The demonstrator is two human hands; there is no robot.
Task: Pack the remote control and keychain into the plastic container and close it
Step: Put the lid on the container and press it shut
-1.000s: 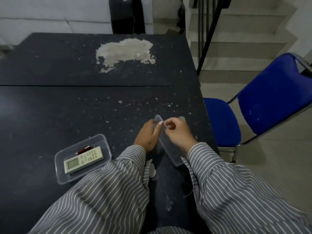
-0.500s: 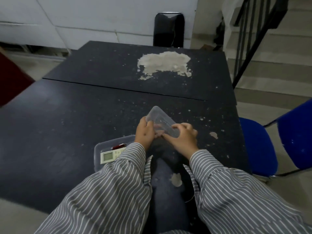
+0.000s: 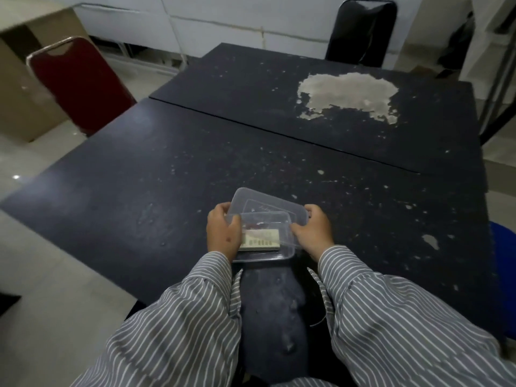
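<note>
A clear plastic container (image 3: 282, 254) sits on the dark table near its front edge. Inside lie a white remote control (image 3: 261, 241) and a red keychain (image 3: 255, 225), seen through plastic. A clear lid (image 3: 251, 201) is held tilted over the container, its far edge raised and its near edge low over the contents. My left hand (image 3: 223, 236) grips the lid's left side and covers the container's left end. My right hand (image 3: 314, 233) grips the lid's right side.
The black table (image 3: 195, 169) has a worn pale patch (image 3: 349, 93) at the far right. A dark red chair (image 3: 81, 79) stands at the left, a black chair (image 3: 363, 29) behind the table, and a blue chair (image 3: 502, 247) at the right edge.
Both hands carried the lid leftward from the table's right part to above the container. The lid went from upright on edge to nearly flat over the container.
</note>
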